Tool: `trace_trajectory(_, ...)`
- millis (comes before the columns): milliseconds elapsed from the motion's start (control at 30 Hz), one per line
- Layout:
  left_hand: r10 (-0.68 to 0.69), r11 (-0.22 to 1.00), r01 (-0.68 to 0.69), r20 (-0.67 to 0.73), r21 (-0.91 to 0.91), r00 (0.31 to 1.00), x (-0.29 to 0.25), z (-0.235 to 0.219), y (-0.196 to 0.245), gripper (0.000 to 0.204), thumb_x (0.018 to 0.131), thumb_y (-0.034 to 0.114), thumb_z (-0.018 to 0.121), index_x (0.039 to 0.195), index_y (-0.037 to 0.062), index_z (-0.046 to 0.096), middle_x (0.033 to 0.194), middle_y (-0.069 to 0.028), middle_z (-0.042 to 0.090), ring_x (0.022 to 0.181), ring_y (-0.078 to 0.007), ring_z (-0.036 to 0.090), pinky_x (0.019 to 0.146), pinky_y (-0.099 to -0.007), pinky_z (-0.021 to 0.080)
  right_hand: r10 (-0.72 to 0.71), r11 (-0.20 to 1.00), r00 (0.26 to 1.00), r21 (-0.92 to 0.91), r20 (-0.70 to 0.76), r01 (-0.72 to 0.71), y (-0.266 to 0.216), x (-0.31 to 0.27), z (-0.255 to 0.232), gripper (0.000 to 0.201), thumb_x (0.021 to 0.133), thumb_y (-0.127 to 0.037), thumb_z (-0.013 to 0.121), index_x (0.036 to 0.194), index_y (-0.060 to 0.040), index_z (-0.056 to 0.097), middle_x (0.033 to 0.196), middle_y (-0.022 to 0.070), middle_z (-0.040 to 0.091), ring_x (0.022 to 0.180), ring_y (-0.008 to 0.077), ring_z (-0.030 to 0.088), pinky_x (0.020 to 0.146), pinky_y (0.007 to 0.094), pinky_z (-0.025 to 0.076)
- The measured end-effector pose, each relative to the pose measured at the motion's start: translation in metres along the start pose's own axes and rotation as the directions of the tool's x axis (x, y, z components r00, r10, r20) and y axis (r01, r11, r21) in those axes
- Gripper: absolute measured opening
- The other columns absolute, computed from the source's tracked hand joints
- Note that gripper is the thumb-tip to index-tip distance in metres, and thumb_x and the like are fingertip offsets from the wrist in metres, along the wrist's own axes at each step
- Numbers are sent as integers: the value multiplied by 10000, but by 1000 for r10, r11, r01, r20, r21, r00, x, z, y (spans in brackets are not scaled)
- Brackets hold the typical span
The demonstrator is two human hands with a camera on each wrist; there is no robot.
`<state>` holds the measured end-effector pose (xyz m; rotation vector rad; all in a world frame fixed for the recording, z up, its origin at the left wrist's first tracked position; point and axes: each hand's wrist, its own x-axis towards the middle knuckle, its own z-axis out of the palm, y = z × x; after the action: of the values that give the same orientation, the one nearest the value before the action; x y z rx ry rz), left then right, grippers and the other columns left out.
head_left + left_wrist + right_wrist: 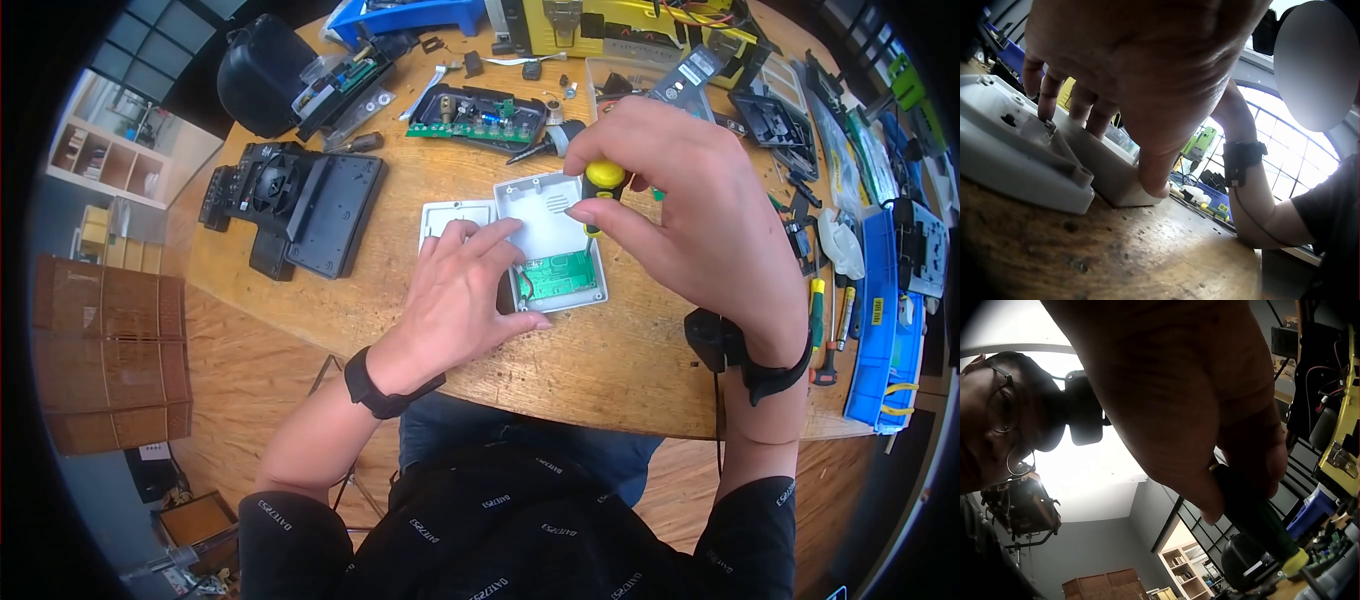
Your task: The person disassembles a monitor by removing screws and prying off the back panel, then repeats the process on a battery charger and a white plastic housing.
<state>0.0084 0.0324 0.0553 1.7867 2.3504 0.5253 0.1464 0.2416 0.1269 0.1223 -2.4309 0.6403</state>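
A white square plastic housing lies open on the wooden table, with a green circuit board in its lower part. My left hand grips the housing, thumb on the near side and fingers over the left wall; the left wrist view shows the thumb against the outer wall. A second white part lies beside it, partly under that hand. My right hand holds a yellow and black screwdriver upright between thumb and fingers, its shaft reaching down to the board's upper right. The tip's exact contact is unclear.
An opened black device with a green board lies beyond the housing. Black device parts stand at the left. A blue tray and further screwdrivers are at the right. A yellow case stands at the back.
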Motion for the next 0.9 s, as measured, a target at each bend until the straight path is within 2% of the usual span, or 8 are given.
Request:
trace_trajectory(300, 0, 1000, 0, 3, 6, 1000, 1, 0, 0, 592, 648, 346, 985, 1093, 41, 742, 1454, -100, 630, 1194, -345, 576, 1068, -471, 465, -18, 1000, 1000, -17, -4, 18, 3, 0, 1, 267, 809, -62, 833, 1034, -29, 692, 889, 112, 656, 792, 301, 646, 681, 372, 508)
trace_trajectory(400, 6, 1000, -6, -5, 0, 1000, 1, 0, -1, 593, 655, 362, 977, 1099, 44, 748, 1441, -110, 637, 1190, -346, 579, 1044, -474, 471, 23, 1000, 1000, -6, 4, -23, -1, -1, 0, 253, 799, -80, 846, 996, -24, 698, 853, 109, 651, 748, 285, 640, 659, 365, 509)
trace_trajectory(600, 28, 1000, -28, -4, 3, 1000, 0, 2, -1, 608, 686, 377, 957, 1166, 52, 775, 1427, -120, 635, 1207, -346, 566, 1035, -478, 475, 147, 973, 989, -182, 23, -140, -5, -3, -1, 244, 794, -150, 874, 916, -24, 704, 766, 108, 644, 660, 292, 633, 616, 364, 508)
trace_trajectory(667, 37, 999, -37, -2, 11, 999, 1, 1, 0, 612, 694, 375, 953, 1186, 53, 780, 1424, -119, 631, 1212, -346, 560, 1040, -478, 475, -5, 987, 1000, -161, -10, 4, -3, -3, 0, 232, 814, -182, 858, 906, -35, 704, 736, 116, 655, 641, 333, 640, 601, 386, 498)
trace_trajectory(700, 33, 999, -33, 10, 16, 999, 1, 0, 1, 612, 698, 372, 952, 1190, 51, 781, 1420, -121, 628, 1212, -347, 557, 1044, -477, 475, -6, 987, 1000, -161, -11, 4, -5, -3, 0, 232, 814, -182, 858, 906, -35, 704, 736, 116, 655, 641, 333, 640, 601, 386, 498)
trace_trajectory(800, 23, 1000, -24, 29, 20, 999, 2, -1, 1, 608, 702, 369, 951, 1191, 49, 782, 1414, -123, 624, 1210, -350, 554, 1046, -476, 475, 106, 971, 994, -214, 3, -103, -11, -3, 2, 164, 831, -159, 795, 882, -43, 691, 719, 127, 656, 645, 366, 642, 596, 410, 494)
trace_trajectory(867, 16, 1000, -17, 38, 18, 999, 1, 1, 0, 604, 703, 369, 950, 1187, 48, 782, 1413, -123, 622, 1207, -352, 554, 1045, -475, 475, 263, 916, 962, -331, 74, -225, -9, -3, 5, 155, 828, -173, 763, 866, -49, 678, 712, 137, 651, 652, 375, 644, 604, 426, 499)
trace_trajectory(900, 25, 1000, -25, 30, 9, 999, 1, 1, 0, 602, 706, 370, 950, 1186, 49, 781, 1412, -123, 622, 1205, -354, 554, 1043, -474, 475, 262, 916, 962, -331, 72, -225, -7, -3, 7, 155, 828, -173, 763, 866, -49, 678, 712, 137, 651, 652, 375, 644, 604, 426, 499)
